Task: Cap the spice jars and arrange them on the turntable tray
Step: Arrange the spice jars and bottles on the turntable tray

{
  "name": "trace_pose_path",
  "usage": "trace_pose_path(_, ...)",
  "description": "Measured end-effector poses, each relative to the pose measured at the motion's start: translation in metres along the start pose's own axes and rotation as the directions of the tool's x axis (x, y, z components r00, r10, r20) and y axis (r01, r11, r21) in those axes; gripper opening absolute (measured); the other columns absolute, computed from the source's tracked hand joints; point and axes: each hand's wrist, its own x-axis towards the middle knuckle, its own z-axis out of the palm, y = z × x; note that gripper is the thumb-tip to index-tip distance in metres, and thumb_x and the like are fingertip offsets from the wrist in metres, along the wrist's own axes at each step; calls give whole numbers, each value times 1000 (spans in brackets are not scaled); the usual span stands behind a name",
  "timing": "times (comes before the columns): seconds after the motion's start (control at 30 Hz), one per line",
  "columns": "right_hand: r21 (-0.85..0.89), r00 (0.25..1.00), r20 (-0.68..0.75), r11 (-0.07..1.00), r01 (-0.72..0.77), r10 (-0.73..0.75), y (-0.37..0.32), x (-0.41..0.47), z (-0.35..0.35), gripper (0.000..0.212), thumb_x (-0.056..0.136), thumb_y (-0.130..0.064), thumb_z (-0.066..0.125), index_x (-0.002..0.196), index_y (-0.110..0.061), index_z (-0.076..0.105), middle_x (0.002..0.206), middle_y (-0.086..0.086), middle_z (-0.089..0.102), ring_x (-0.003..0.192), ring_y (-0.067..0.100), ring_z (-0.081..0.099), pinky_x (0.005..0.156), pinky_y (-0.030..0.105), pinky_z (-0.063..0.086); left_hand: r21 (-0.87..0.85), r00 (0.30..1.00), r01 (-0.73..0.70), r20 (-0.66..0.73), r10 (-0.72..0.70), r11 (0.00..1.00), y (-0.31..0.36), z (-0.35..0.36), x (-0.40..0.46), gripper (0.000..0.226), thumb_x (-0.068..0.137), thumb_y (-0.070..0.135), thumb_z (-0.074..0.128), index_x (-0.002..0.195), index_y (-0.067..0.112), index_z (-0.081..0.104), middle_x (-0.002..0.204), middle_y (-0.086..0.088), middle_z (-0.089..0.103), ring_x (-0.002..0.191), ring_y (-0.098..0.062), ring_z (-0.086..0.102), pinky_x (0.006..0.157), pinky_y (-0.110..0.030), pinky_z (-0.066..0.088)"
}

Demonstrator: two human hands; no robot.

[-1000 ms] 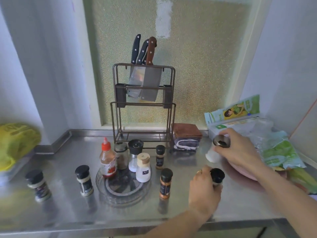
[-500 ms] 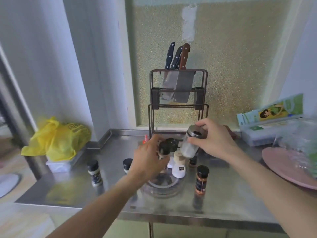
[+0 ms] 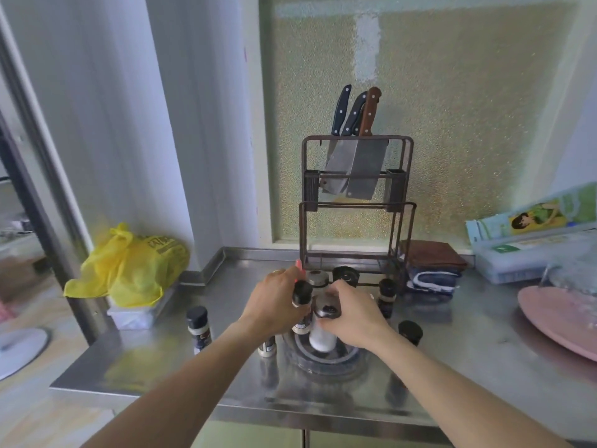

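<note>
Over the turntable tray (image 3: 323, 367), our right hand (image 3: 355, 318) grips a white shaker (image 3: 321, 337), seemingly setting it down; our left hand (image 3: 274, 305) holds a black-capped jar (image 3: 302, 294) alongside for placing.

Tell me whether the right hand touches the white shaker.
Touching: the head view shows the right hand with fingers wrapped round the white shaker.

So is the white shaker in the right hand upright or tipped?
Upright: the white shaker stands on the turntable tray, metal top up, gripped by the right hand.
</note>
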Motion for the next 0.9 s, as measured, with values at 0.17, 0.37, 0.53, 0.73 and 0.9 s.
trace_pose_path(0.17,49,1000,6,999,12,-12,-8,10,25,51,82,-21,72,131,-21,56,120,-1,68,114,25,64,77,29,47,-1,997,21,-75,-21,1000,-9,-11,1,30,80,33,69,107,24,61,100,-1,68,92,-27,63,71,-34,47)
trace_pose_path(0.37,120,1000,-16,992,22,-20,-18,20,48,42,82,-18,72,120,-26,58,113,-5,67,104,18,63,84,30,49,-10,985,2,-171,-3,1000,-14,-39,8,35,79,29,72,111,22,62,103,-2,70,94,-25,64,80,-38,54)
trace_pose_path(0.53,208,997,-79,978,24,-8,-18,22,59,48,82,-27,78,122,-21,53,115,-3,64,104,17,61,82,27,46,-41,977,0,-214,-9,999,-14,-52,11,42,76,35,75,115,24,61,105,1,71,94,-22,65,79,-36,53)
trace_pose_path(0.73,239,1000,-17,971,17,-14,0,15,52,52,79,-23,78,119,-24,46,115,0,66,103,18,66,94,40,58,-41,983,-69,-175,61,997,6,-46,10,38,76,43,73,109,28,61,101,6,74,92,-19,68,78,-39,57)
trace_pose_path(0.9,185,999,-47,982,20,-12,32,-11,38,43,86,-17,77,122,-22,52,112,-7,64,101,11,67,92,33,58,93,987,-117,-101,126,989,25,-28,11,39,78,44,68,112,29,60,99,5,73,93,-25,66,67,-32,47)
